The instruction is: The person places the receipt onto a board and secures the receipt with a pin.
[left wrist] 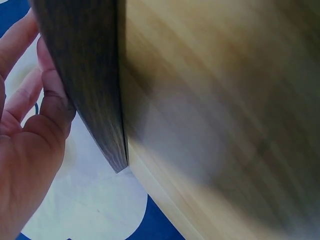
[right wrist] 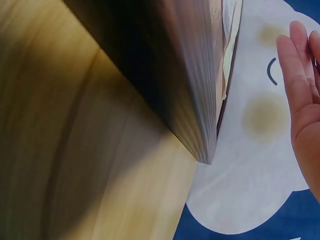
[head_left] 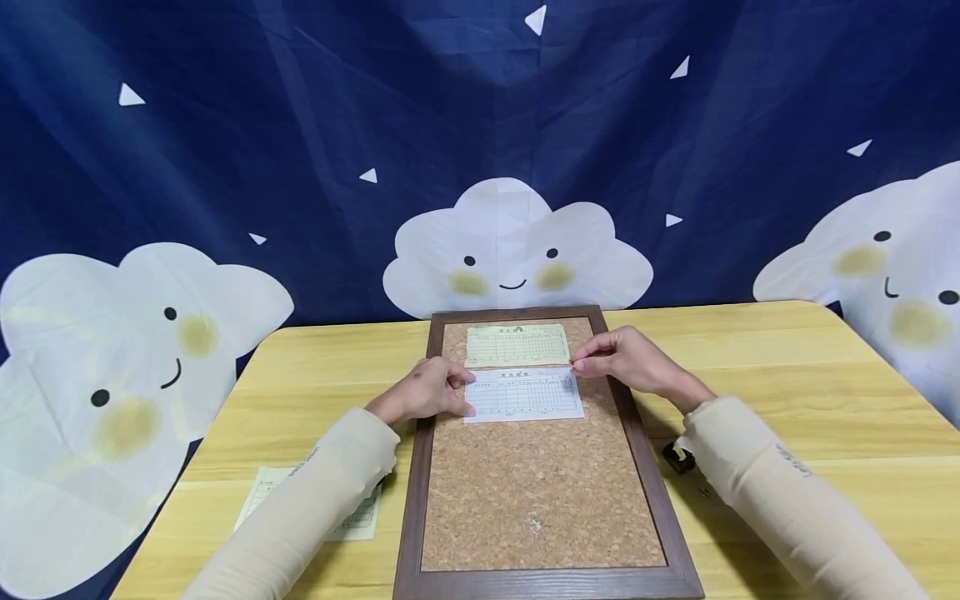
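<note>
A white printed form (head_left: pixel 522 396) lies across the upper part of a framed corkboard (head_left: pixel 536 492), just below a pale yellow printed form (head_left: pixel 517 346). My left hand (head_left: pixel 431 389) is at the white form's left edge, its thumb and forefinger spread and touching the paper near two corners. At the upper right corner of the same form, my right hand (head_left: pixel 626 360) pinches with thumb and forefinger. In the left wrist view the dark frame (left wrist: pixel 90 75) covers the fingertips. The right wrist view shows the right fingers (right wrist: pixel 295 75) beyond the board's side, with their grip hidden.
More pale forms (head_left: pixel 352 521) lie on the wooden table (head_left: pixel 795 367) to the left, partly under the left sleeve. A small black object (head_left: pixel 678 457) and a tiny metallic item (head_left: pixel 703 492) are right of the board. A blue cloud-print curtain (head_left: pixel 330 108) hangs behind.
</note>
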The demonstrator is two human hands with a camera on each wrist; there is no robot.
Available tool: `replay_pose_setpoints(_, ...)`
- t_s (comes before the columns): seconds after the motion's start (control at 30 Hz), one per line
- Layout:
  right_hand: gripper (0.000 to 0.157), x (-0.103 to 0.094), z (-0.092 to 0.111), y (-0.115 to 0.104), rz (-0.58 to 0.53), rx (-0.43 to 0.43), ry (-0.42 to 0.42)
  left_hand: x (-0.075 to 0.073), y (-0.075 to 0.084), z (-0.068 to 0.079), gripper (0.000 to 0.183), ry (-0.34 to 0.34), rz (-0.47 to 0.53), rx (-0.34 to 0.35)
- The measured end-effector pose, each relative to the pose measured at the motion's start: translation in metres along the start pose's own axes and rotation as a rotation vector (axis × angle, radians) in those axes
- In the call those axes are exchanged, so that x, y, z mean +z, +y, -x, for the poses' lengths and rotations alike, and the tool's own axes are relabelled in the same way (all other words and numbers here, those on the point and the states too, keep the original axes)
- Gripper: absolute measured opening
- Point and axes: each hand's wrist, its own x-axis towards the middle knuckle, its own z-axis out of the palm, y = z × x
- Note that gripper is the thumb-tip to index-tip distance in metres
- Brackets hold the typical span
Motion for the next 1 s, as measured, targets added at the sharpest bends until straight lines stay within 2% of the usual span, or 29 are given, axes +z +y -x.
replay_pose_setpoints(0.23, 0.015, 0.003, -0.006, -0.002, -0.054, 0.020, -0.015, -0.001, -0.001, -0.001, 0.051, -0.002, -0.016, -0.002)
replay_pose_setpoints(0.6, 0.018, 0.012, -0.016, -0.010, 0.000, 0.026, -0.020, 0.000, 0.000, -0.002, 0.050, 0.003, -0.035, -0.017)
replay_pose_setpoints(1.0, 0.016, 0.015, -0.025, -0.019, -0.075, 0.020, -0.061, 0.001, 0.000, -0.003, 0.049, 0.010, -0.030, -0.040)
